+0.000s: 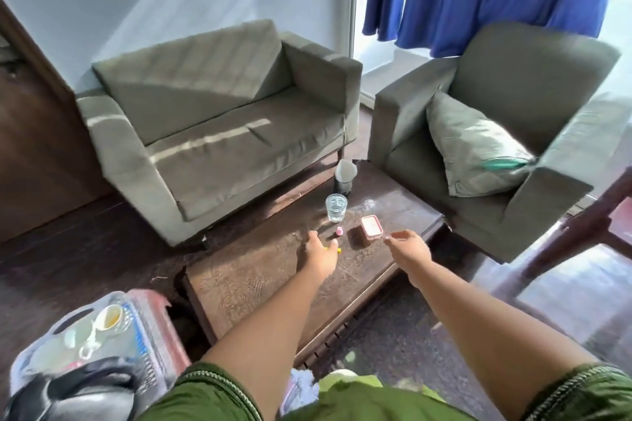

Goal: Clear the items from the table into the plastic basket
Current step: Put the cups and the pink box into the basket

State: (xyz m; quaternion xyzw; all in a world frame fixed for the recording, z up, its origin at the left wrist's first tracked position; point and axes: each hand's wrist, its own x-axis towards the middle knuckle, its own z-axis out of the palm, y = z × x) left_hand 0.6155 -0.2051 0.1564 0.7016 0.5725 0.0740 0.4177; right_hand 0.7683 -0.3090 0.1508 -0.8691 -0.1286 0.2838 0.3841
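One pink-lidded box (369,227) upright, long axis away.

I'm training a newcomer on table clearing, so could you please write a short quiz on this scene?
1. True or false: the glass lies tipped over on the table.
2. Which hand is nearest the pink-lidded container?
3. The basket sits: A) on the sofa B) on the person's left side, off the table C) on the armchair.

Key: 1. False, it stands upright. 2. The right hand. 3. B.
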